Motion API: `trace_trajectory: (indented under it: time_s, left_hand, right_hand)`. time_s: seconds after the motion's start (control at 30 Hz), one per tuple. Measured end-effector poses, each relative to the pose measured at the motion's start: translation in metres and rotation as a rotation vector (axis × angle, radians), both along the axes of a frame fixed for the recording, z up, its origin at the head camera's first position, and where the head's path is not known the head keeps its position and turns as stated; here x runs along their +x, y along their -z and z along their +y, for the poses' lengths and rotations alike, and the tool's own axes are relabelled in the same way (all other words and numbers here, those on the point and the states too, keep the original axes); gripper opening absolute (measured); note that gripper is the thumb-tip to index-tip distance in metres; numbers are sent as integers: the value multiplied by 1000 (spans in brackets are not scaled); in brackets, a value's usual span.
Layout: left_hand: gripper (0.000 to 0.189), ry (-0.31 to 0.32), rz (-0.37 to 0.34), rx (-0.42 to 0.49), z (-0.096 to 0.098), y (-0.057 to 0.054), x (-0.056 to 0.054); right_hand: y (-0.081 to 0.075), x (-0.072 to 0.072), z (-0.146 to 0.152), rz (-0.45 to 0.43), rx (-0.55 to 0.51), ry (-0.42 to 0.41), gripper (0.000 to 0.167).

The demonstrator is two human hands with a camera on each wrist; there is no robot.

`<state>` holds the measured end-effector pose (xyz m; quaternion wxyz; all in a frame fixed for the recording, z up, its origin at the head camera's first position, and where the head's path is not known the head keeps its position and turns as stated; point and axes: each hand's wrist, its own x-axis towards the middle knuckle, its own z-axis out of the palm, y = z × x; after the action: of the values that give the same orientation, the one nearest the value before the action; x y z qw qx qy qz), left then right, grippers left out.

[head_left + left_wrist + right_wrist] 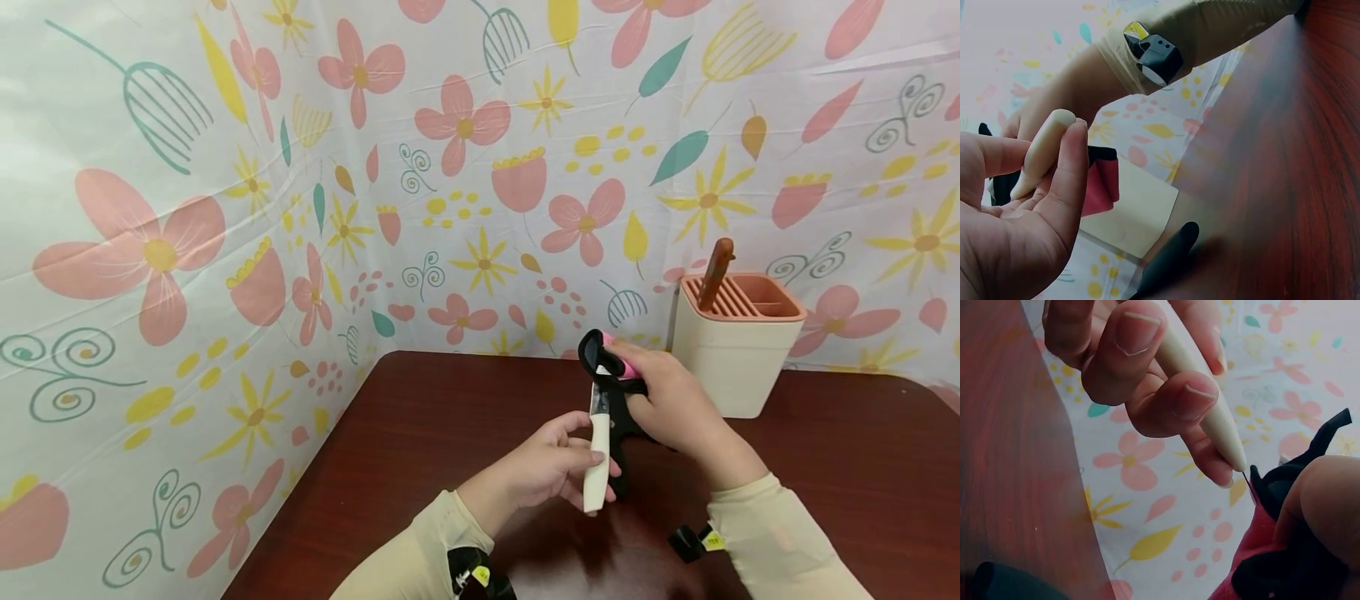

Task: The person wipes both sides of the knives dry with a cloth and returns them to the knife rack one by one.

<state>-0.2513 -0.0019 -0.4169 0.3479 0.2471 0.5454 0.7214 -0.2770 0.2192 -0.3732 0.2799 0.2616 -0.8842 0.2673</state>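
Observation:
My left hand [551, 467] grips the white handle of a knife [597, 467], held upright with its blade pointing away from me. In the left wrist view the handle [1044, 150] lies between thumb and fingers. My right hand [678, 408] pinches a pink and black cloth [630, 358] at the blade. The cloth [1257, 534] covers most of the blade; only a thin strip shows below it. Behind the knife is a black object [622, 425] with a rounded handle-like end, its kind unclear.
A cream knife block [735, 358] with an orange slotted top stands at the back right. One brown-handled utensil [716, 275] stands in its slots. The dark red wooden table [442, 400] meets a flower-printed sheet [465, 208] at the back and left.

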Motion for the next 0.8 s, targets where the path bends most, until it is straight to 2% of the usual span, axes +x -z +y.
trace_trajectory:
  time_s: [0.13, 0.3, 0.6, 0.8]
  left_hand:
    - [43, 2, -17, -13, -1, -1, 0]
    - [41, -27, -13, -24, -1, -2, -1]
    - [45, -78, 4, -25, -4, -1, -7]
    - [42, -102, 11, -26, -6, 0, -9]
  right_hand:
    - [2, 3, -3, -23, 51, 53, 66]
    - [0, 7, -8, 0, 93, 73, 65]
    - [-5, 17, -19, -72, 152, 52, 59]
    - [-8, 23, -21, -87, 181, -4, 54]
